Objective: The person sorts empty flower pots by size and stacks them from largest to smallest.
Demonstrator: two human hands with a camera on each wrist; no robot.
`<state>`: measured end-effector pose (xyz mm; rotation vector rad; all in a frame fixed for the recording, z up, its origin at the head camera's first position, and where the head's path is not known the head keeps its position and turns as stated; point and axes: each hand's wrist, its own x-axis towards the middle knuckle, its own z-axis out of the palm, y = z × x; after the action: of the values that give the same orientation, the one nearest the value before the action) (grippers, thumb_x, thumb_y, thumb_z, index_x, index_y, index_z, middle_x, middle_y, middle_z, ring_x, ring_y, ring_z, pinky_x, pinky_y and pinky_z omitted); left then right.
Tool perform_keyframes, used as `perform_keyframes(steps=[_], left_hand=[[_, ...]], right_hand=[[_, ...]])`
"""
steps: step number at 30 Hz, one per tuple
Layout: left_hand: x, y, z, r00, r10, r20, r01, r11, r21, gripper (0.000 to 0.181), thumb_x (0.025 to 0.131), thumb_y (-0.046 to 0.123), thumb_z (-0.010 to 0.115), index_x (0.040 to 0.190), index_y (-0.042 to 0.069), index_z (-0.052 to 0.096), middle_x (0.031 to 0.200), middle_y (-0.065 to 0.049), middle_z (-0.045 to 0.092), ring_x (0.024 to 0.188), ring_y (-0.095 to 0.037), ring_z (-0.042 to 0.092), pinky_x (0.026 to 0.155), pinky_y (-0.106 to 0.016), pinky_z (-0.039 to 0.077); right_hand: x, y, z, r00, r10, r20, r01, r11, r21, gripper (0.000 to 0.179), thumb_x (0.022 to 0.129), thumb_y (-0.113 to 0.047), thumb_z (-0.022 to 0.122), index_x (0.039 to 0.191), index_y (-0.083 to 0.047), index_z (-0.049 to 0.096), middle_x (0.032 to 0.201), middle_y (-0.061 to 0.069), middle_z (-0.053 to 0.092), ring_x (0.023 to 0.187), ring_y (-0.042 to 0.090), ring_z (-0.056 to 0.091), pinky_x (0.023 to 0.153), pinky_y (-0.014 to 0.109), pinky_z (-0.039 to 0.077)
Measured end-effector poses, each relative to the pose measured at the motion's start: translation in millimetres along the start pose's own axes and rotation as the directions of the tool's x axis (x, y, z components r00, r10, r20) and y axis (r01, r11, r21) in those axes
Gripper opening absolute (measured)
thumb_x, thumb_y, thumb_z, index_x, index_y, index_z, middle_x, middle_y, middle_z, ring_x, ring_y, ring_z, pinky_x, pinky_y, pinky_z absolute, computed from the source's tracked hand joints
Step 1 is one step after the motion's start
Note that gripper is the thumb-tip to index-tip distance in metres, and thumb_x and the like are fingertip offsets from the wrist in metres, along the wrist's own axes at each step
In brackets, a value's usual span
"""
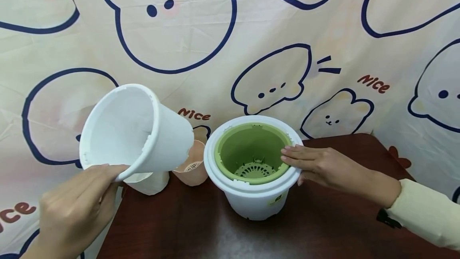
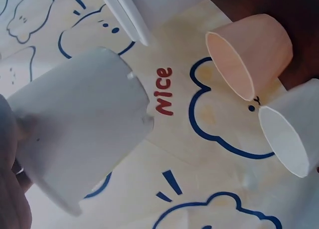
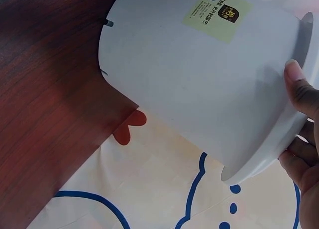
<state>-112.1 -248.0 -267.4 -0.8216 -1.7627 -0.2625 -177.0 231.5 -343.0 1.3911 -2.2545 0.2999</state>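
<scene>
Left hand [image 1: 77, 201]: grips the rim of one raised white pot [image 1: 169, 137], tilted, above the table [image 1: 187, 227]. Right hand [image 1: 321, 165]: thumb and fingers grip the rim of one standing white pot [image 1: 251, 203], upright on the table, bearing a label [image 3: 214, 14]. Green pot [image 1: 230, 147]: nested inside the latter. Peach pot [image 1: 194, 175], small white pot [image 1: 149, 184]: near each other, to its left.

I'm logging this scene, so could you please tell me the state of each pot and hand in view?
Raised white pot: tilted, off the table
Standing white pot: upright on the table
Green pot: upright, nested in the standing white pot
Peach pot: upright, open-mouthed
Small white pot: upright, open-mouthed
Left hand: holding the raised white pot's rim
Right hand: gripping the standing white pot's rim
</scene>
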Motion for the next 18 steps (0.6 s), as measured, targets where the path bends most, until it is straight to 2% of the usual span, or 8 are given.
perform_keyframes(steps=[1, 3, 4, 6, 7, 10, 13, 18], left_hand=[[2.8, 0.5, 2.5, 1.0, -0.001, -0.018, 0.002, 1.0, 0.007, 0.035, 0.098, 0.015, 0.05, 0.082, 0.004, 0.078, 0.069, -0.006, 0.073, 0.056, -0.025, 0.065, 0.074, -0.007, 0.05], [7.7, 1.8, 7.4, 0.999, -0.002, -0.042, 0.002, 1.0, 0.012, 0.034, 0.097, 0.012, 0.05, 0.082, 0.004, 0.079, 0.069, -0.008, 0.073, 0.056, -0.028, 0.066, 0.066, -0.012, 0.053], [10.2, 2.3, 9.3, 0.999, 0.0, -0.05, 0.001, 1.0, 0.013, 0.033, 0.097, 0.012, 0.051, 0.081, 0.004, 0.079, 0.068, -0.008, 0.073, 0.054, -0.029, 0.066, 0.055, -0.017, 0.052], [16.2, 3.7, 12.5, 0.999, 0.007, -0.052, -0.006, 1.0, 0.024, 0.031, 0.097, 0.011, 0.053, 0.081, 0.005, 0.079, 0.068, -0.008, 0.073, 0.05, -0.027, 0.063, 0.038, -0.028, 0.04], [19.5, 4.5, 14.2, 0.998, 0.011, -0.061, -0.01, 1.0, 0.022, 0.03, 0.097, 0.011, 0.054, 0.081, 0.005, 0.079, 0.067, -0.008, 0.072, 0.049, -0.027, 0.062, 0.034, -0.032, 0.036], [30.0, 7.7, 21.3, 0.995, 0.026, -0.099, -0.025, 1.0, 0.005, 0.026, 0.095, 0.009, 0.058, 0.079, 0.005, 0.078, 0.065, -0.008, 0.071, 0.046, -0.027, 0.061, 0.033, -0.034, 0.034], [40.2, 12.8, 26.3, 0.995, 0.032, -0.093, -0.034, 0.999, -0.023, 0.026, 0.096, 0.009, 0.057, 0.08, 0.003, 0.077, 0.066, -0.009, 0.072, 0.05, -0.029, 0.065, 0.034, -0.037, 0.037], [48.6, 21.8, 37.5, 0.994, 0.061, -0.089, -0.066, 0.996, -0.055, 0.028, 0.099, 0.008, 0.055, 0.08, 0.002, 0.075, 0.065, -0.01, 0.069, 0.047, -0.026, 0.062, 0.033, -0.037, 0.038]], right_hand=[[-0.1, 0.0, 0.0, 1.0, 0.002, 0.0, -0.002, 1.0, 0.001, 0.054, 0.097, -0.045, 0.059, 0.139, -0.011, 0.065, 0.137, 0.005, 0.068, 0.124, 0.028, 0.068, 0.099, 0.034, 0.056], [-0.1, 0.0, -0.2, 1.0, 0.0, 0.001, 0.0, 1.0, -0.004, 0.054, 0.097, -0.045, 0.058, 0.139, -0.011, 0.065, 0.137, 0.005, 0.068, 0.124, 0.028, 0.068, 0.099, 0.034, 0.056], [0.0, 0.0, 0.0, 1.0, -0.001, 0.001, 0.001, 1.0, -0.005, 0.054, 0.097, -0.045, 0.058, 0.139, -0.011, 0.065, 0.137, 0.005, 0.068, 0.124, 0.027, 0.068, 0.099, 0.034, 0.056], [0.2, 0.2, 0.2, 1.0, -0.008, 0.0, 0.008, 1.0, -0.01, 0.054, 0.097, -0.045, 0.057, 0.138, -0.011, 0.065, 0.137, 0.005, 0.068, 0.124, 0.027, 0.068, 0.099, 0.034, 0.056], [0.3, 0.4, 0.2, 1.0, -0.013, -0.002, 0.013, 1.0, -0.013, 0.054, 0.097, -0.045, 0.057, 0.138, -0.011, 0.066, 0.137, 0.005, 0.068, 0.124, 0.027, 0.068, 0.099, 0.034, 0.056], [0.2, 1.3, 0.2, 0.999, -0.032, -0.009, 0.031, 0.999, -0.02, 0.052, 0.096, -0.042, 0.062, 0.137, -0.01, 0.066, 0.137, 0.006, 0.069, 0.124, 0.028, 0.068, 0.099, 0.032, 0.056], [-0.3, 2.2, -0.3, 0.998, -0.053, -0.018, 0.052, 0.998, -0.026, 0.051, 0.093, -0.039, 0.067, 0.136, -0.01, 0.067, 0.136, 0.006, 0.069, 0.123, 0.028, 0.068, 0.1, 0.03, 0.055], [-2.9, 3.6, -0.9, 0.997, -0.073, -0.036, 0.072, 0.997, -0.031, 0.051, 0.092, -0.037, 0.071, 0.135, -0.011, 0.068, 0.136, 0.005, 0.069, 0.123, 0.027, 0.068, 0.103, 0.027, 0.053]])
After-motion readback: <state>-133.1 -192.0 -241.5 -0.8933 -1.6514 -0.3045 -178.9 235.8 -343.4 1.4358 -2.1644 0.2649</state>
